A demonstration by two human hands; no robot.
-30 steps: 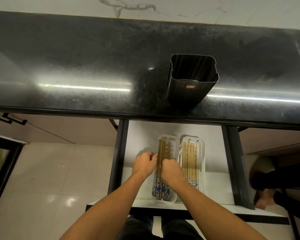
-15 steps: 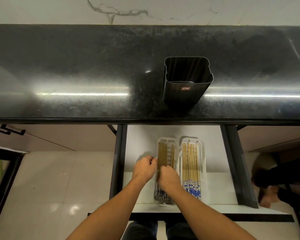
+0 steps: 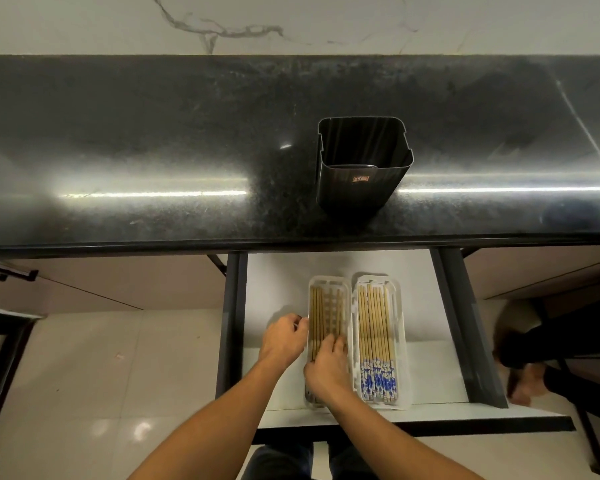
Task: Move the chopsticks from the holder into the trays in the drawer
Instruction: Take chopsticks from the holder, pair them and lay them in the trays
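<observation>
Right hand (image 3: 326, 370) grip spread flat on chopsticks (image 3: 316, 313), left hand (image 3: 284, 336) touching tray (image 3: 328, 280).

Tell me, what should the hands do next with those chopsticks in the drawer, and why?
Probably spread the chopsticks in the left tray evenly with the right hand, whose fingers lie on them. They bunch leftward, the left hand sits at its rim, and the holder looks empty.

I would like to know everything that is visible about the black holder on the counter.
The holder is a dark, squarish tub, perhaps plastic, with rounded corners and ribbed walls. A small reddish label sits on its near wall. Its top is open and it looks empty. It stands upright on the black counter near the front edge, above the open drawer. Only the counter touches it.
</observation>
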